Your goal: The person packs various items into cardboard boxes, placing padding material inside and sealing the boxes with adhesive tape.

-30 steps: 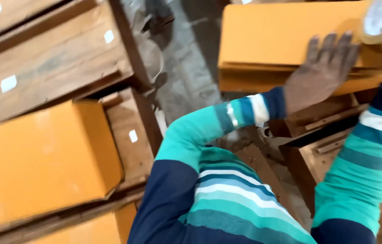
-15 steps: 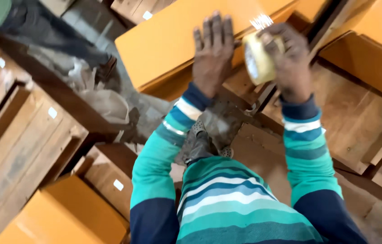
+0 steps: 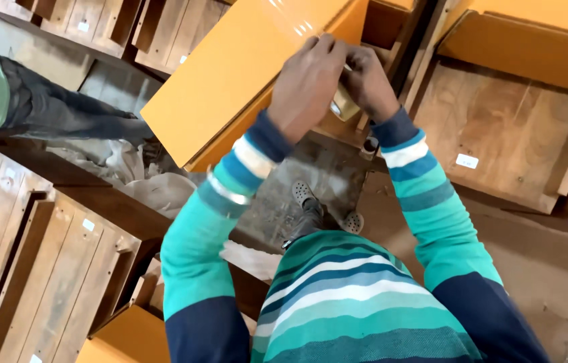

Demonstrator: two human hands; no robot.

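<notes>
Taping step, by the look of it: both hands meet at the near edge of the orange panel (image 3: 250, 74), top centre. Left hand (image 3: 306, 84) presses flat on it; right hand (image 3: 364, 81) grips a tape roll (image 3: 343, 107) just below. Next move likely needs steady pull along the edge.

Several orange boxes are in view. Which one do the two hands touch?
The large tilted orange box at top centre. Both the left hand and right hand rest on its lower edge; the other orange boxes lie untouched.
</notes>
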